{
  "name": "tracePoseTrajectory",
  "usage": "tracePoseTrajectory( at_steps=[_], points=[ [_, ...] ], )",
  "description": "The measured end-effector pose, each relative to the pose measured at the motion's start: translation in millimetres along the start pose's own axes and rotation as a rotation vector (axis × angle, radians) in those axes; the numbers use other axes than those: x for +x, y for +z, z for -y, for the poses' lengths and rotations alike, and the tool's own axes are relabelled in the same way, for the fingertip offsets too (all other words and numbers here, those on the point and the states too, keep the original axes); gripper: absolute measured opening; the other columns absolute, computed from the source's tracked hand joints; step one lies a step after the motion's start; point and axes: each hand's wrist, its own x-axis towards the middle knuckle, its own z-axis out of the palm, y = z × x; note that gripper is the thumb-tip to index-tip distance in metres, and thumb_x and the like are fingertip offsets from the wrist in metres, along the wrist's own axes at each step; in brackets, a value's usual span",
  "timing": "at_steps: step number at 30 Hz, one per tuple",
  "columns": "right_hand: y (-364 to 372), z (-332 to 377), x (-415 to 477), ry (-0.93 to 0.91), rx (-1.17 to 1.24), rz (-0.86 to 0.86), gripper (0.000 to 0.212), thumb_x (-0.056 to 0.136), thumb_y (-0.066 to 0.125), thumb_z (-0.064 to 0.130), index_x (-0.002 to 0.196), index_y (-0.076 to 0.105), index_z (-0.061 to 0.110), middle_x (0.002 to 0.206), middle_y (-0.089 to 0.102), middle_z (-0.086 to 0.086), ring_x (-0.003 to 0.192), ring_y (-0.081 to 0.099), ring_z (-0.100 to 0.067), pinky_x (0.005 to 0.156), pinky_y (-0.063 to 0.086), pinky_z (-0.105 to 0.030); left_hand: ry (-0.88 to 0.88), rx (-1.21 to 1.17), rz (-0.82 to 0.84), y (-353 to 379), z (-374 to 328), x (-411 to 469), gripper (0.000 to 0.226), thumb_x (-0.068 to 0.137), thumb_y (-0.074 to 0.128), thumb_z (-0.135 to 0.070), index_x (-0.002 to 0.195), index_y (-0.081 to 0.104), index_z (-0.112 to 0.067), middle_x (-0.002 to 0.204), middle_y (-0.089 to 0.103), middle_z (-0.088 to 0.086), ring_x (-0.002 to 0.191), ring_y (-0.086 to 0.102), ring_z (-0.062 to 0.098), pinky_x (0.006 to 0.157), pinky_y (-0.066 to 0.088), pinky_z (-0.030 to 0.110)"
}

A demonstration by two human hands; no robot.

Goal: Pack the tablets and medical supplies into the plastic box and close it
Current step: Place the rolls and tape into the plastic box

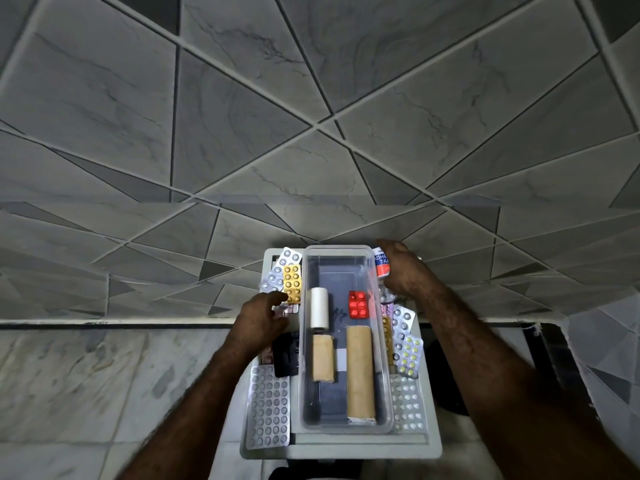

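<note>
The left hand [265, 311] reaches half-open toward the yellow blister strip [292, 284] while the right hand [398, 268] cups the adhesive tape [382, 266]; each should lift clear over the plastic box [346, 426] rim.

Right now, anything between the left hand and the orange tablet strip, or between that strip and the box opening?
Nothing visible. The left hand has its fingertips at the orange tablet strip, which lies atop silver strips beside the plastic box. The box is open-topped, with free floor space near its far end.
</note>
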Motion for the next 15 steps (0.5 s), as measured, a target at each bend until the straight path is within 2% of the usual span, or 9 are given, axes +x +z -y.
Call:
tracePoseTrajectory(
  at_steps=[3,5,9,12,15],
  points=[
    [3,0,2,0.011,0.019,-0.017,0.057,0.079,0.069,0.018,0.132,0.051,0.021,0.138,0.053,-0.010,0.126,0.051,-0.027,0.102,0.042,-0.031,0.006,0.015,0.025,2,1,-2,0.046,0.084,0.068,-0.015,0.130,0.058,-0.020,0.129,0.060,0.010,0.104,0.065,0.023,0.078,0.045,0.023],
    [1,1,1,0.013,0.026,-0.024,0.056,0.078,0.068,0.015,0.132,0.051,0.022,0.137,0.053,-0.010,0.124,0.052,-0.027,0.102,0.043,-0.032,0.024,0.067,0.070,1,4,-4,0.055,0.080,0.073,-0.019,0.132,0.056,-0.021,0.130,0.059,0.010,0.109,0.061,0.026,0.084,0.049,0.028],
    [0,0,-1,-0.005,0.021,-0.049,0.057,0.079,0.066,0.007,0.133,0.051,0.016,0.136,0.052,-0.013,0.122,0.052,-0.031,0.102,0.044,-0.034,0.059,0.293,0.160,4,11,-13,0.073,0.071,0.078,-0.036,0.137,0.049,-0.025,0.133,0.052,0.007,0.118,0.050,0.027,0.094,0.047,0.035],
    [1,0,-2,0.012,0.018,-0.087,0.062,0.074,0.069,0.004,0.132,0.051,0.016,0.133,0.054,-0.012,0.116,0.056,-0.031,0.095,0.046,-0.033,0.080,0.338,0.156,13,11,-21,0.067,0.068,0.079,-0.038,0.128,0.053,-0.025,0.126,0.053,0.006,0.111,0.052,0.026,0.088,0.051,0.035],
    [-1,1,-5,0.062,0.075,-0.137,0.068,0.069,0.074,0.005,0.131,0.051,0.018,0.129,0.055,-0.010,0.108,0.059,-0.030,0.080,0.049,-0.030,0.078,0.320,0.132,20,9,-24,0.057,0.072,0.076,-0.036,0.122,0.054,-0.023,0.125,0.053,0.006,0.106,0.058,0.024,0.083,0.052,0.033]
  ],
)
